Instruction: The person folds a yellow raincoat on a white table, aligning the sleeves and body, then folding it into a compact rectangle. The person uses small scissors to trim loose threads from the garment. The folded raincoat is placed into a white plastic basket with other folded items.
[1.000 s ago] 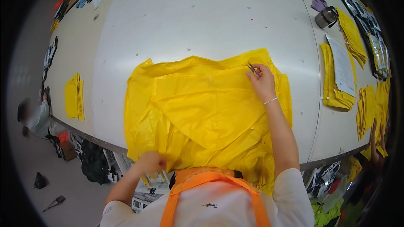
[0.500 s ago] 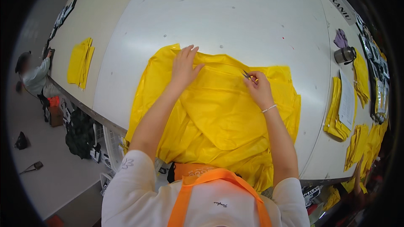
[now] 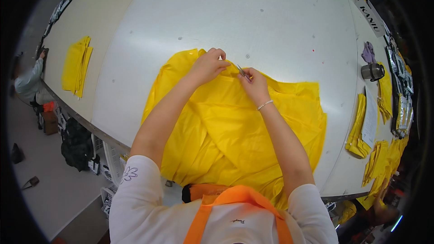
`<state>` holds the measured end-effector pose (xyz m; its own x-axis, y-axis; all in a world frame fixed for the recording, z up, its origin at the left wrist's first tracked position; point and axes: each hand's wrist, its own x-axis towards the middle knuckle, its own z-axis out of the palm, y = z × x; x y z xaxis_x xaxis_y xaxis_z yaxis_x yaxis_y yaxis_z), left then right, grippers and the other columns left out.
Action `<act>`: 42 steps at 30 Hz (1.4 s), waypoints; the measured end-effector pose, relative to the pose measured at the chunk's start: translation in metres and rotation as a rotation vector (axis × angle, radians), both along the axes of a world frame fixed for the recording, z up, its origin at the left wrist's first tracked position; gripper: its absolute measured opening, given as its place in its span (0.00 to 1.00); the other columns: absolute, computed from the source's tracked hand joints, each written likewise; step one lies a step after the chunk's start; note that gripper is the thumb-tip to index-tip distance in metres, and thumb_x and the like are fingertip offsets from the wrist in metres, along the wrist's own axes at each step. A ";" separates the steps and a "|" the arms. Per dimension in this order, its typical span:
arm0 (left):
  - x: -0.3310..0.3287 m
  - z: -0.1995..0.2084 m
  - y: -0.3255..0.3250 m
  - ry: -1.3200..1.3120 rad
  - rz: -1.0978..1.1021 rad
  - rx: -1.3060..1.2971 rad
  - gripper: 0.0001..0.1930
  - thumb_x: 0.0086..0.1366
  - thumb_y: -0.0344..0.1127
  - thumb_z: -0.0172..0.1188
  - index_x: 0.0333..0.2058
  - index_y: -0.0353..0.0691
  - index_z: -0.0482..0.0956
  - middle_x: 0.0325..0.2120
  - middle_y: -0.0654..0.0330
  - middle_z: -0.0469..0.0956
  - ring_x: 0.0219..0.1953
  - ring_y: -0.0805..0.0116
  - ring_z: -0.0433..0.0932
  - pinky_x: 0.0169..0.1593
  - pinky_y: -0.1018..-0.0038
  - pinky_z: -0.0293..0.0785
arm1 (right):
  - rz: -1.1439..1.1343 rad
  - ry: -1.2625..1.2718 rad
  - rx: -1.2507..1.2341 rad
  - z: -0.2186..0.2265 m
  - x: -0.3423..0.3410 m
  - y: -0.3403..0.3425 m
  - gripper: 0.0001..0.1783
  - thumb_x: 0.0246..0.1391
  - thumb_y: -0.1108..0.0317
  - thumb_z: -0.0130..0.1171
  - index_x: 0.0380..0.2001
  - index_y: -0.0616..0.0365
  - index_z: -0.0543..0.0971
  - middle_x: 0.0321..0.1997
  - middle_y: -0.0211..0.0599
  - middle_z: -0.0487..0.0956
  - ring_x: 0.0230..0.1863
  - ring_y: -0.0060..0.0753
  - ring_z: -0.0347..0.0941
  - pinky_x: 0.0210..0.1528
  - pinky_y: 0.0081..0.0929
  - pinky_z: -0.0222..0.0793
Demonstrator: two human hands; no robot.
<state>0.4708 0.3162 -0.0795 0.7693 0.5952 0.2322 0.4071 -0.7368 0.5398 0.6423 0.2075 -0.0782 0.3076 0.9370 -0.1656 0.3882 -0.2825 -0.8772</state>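
A large, shiny piece of yellow fabric lies in loose folds on the table in front of me and droops over its near edge. At its far edge my left hand is closed, with thumb and fingertips pinching the fabric's rim. Just to the right, my right hand grips a small pair of thread snips, whose pointed blades angle up and left toward the pinched edge. The fingers hide much of the snips' handle.
Folded yellow pieces lie on the left. On the right are more yellow stacks, a paper sheet, a metal cup and a purple cloth. Another person stands at the far left table edge.
My left hand has gone from spread fingers on the fabric to pinching its far edge. The right hand has brought the snips left, close to the left fingertips.
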 end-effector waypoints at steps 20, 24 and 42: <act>0.010 0.007 0.004 -0.016 0.064 0.110 0.03 0.56 0.30 0.58 0.29 0.41 0.73 0.31 0.62 0.72 0.38 0.61 0.72 0.40 0.68 0.69 | 0.268 -0.582 -0.026 0.028 -0.010 0.023 0.11 0.55 0.59 0.54 0.35 0.55 0.77 0.34 0.39 0.74 0.35 0.43 0.74 0.35 0.36 0.70; -0.002 0.030 -0.007 -0.173 0.196 0.088 0.04 0.56 0.30 0.58 0.29 0.40 0.72 0.29 0.59 0.72 0.35 0.57 0.72 0.37 0.66 0.69 | 0.173 -0.446 0.023 0.036 -0.003 0.012 0.11 0.54 0.62 0.56 0.36 0.58 0.77 0.35 0.40 0.76 0.36 0.41 0.75 0.37 0.32 0.71; -0.129 0.068 -0.218 0.014 0.745 -0.455 0.14 0.60 0.36 0.58 0.40 0.32 0.77 0.24 0.56 0.77 0.25 0.69 0.75 0.30 0.75 0.70 | -0.832 -1.171 -0.392 -0.022 0.247 -0.379 0.15 0.54 0.61 0.58 0.38 0.62 0.78 0.40 0.43 0.76 0.38 0.39 0.73 0.40 0.30 0.70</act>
<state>0.3419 0.0982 -0.0115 0.1443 0.9770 -0.1570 0.7061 0.0095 0.7080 0.8891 -0.1715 -0.0999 0.8521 0.3853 0.3543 0.4141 -0.9102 -0.0061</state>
